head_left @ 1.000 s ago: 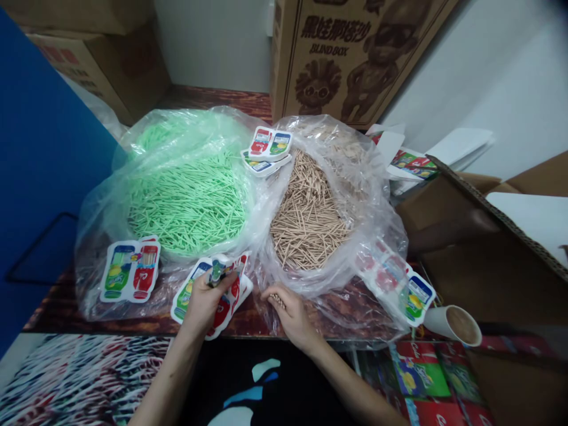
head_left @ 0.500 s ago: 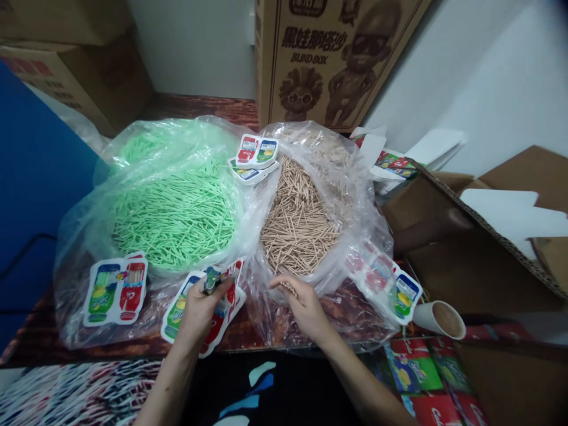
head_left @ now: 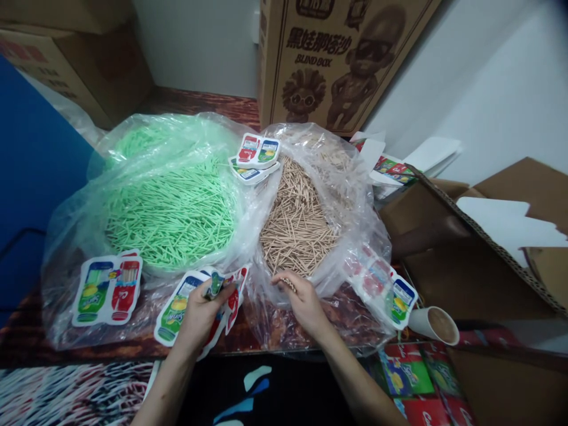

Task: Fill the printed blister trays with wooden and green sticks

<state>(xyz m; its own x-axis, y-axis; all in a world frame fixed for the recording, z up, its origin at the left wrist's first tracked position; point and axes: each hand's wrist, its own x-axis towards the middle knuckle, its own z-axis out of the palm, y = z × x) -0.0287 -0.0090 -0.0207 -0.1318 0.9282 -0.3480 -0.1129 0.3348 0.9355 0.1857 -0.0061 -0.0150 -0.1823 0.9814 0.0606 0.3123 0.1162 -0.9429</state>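
Green sticks (head_left: pixel 173 216) are filling the clear plastic bag (head_left: pixel 89 195) on the left, while tan wooden sticks (head_left: pixel 297 228) are heaping in the clear bag (head_left: pixel 368 236) beside it. A paper cup (head_left: pixel 432 324) is lying on its side at the right. The left hand (head_left: pixel 199 313) is gripping a printed card sleeve (head_left: pixel 175 307) by its top edge, thumb across it. The right hand (head_left: pixel 302 299) is pinching a small bunch of tan sticks (head_left: pixel 288 285) at the bag's near rim, just beside the sleeve.
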